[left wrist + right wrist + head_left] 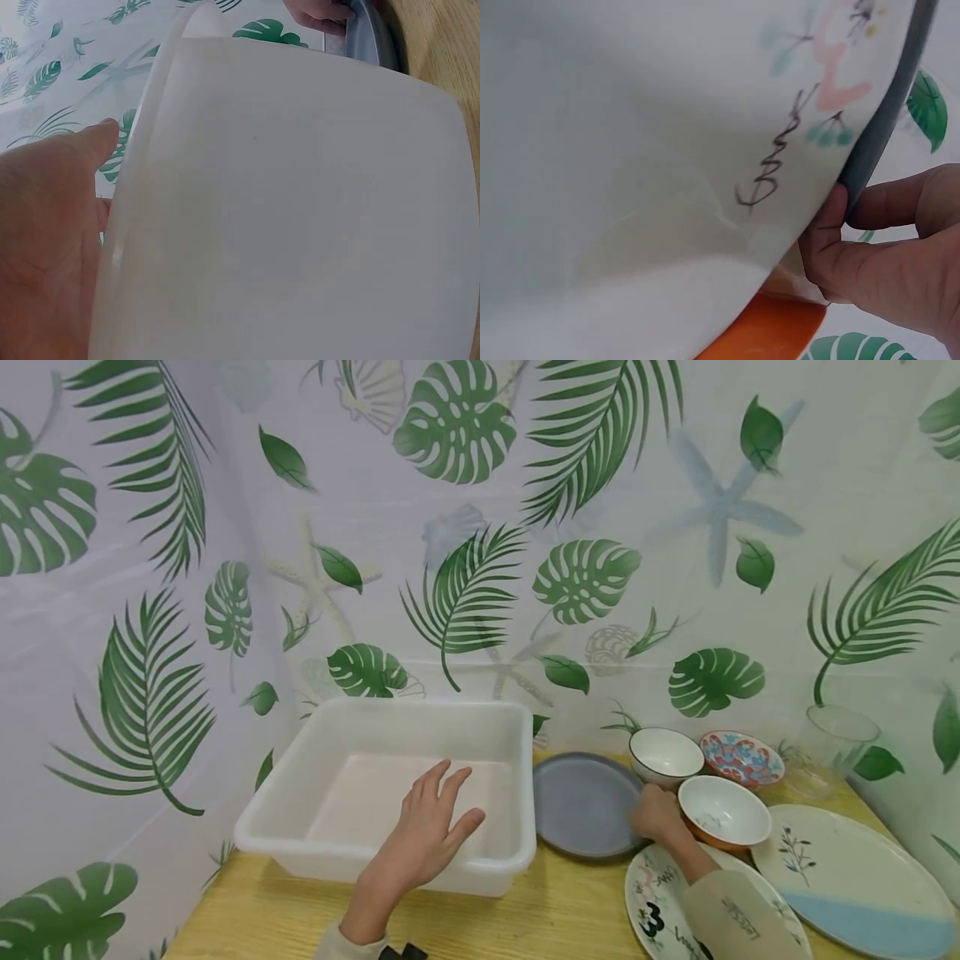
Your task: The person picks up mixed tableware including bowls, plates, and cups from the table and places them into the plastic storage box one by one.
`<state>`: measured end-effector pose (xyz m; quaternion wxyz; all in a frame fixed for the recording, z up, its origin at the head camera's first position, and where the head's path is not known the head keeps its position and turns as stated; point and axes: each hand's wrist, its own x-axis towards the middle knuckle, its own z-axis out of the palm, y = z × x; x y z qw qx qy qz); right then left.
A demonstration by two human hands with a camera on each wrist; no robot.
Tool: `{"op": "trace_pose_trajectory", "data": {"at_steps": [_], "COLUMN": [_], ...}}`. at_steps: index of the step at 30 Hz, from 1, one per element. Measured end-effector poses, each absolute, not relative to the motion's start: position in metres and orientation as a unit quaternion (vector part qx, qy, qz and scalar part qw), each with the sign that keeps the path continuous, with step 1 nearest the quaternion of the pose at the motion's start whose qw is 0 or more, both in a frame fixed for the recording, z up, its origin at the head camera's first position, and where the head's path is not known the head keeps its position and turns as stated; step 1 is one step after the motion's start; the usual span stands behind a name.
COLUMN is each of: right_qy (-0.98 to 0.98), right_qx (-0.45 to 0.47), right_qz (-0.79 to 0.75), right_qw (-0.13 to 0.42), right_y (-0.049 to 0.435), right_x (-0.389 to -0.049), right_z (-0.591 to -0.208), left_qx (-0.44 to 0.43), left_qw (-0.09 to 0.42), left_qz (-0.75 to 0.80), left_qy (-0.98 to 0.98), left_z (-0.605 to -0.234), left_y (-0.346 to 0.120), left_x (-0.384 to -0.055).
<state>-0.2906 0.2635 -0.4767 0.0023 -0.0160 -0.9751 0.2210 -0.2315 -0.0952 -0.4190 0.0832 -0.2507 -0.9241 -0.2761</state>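
Observation:
With thumb and fingers my right hand (658, 816) pinches the right edge of a round grey plate (585, 802); the right wrist view shows its dark rim (892, 112) between them. A white patterned plate (652, 893) lies just in front, partly under the right forearm. My left hand (423, 831), fingers spread and holding nothing, hovers over the front rim of a white plastic basin (300, 852). From the left wrist, the basin wall (300, 187) fills most of the view, with the left hand (52, 240) beside its rim.
Behind the right hand stand a white bowl (666, 756), a red and blue patterned bowl (742, 760) and a white bowl with orange outside (723, 810). A clear glass (832, 747) is at the far right, behind an oval plate (855, 877). A leaf-print sheet (480, 527) encloses the wooden table (547, 910).

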Motion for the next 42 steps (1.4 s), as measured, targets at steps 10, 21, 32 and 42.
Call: {"op": "trace_pose_trajectory", "data": {"at_steps": [10, 21, 32, 42], "right_qy": [-0.949, -0.865, -0.725, -0.723], "right_qx": [-0.051, -0.050, -0.092, -0.104], "right_qz": [0.312, 0.498, 0.667, 0.673], "right_qw": [-0.001, -0.043, -0.145, -0.121], "right_y": [0.255, 0.261, 0.268, 0.272], "right_x": [-0.283, -0.273, -0.255, -0.243], "right_z": [-0.458, -0.441, -0.440, -0.438], "left_qx": [-0.248, -0.247, -0.246, -0.247], "left_qw": [0.079, 0.078, 0.069, 0.069], "left_qz": [-0.280, -0.283, -0.292, -0.300], "left_qy": [-0.924, -0.924, -0.922, -0.919], "left_z": [-0.420, -0.418, -0.418, -0.415], "left_y": [-0.095, -0.094, -0.093, -0.091], "left_x": [-0.232, -0.231, -0.230, -0.229]}}
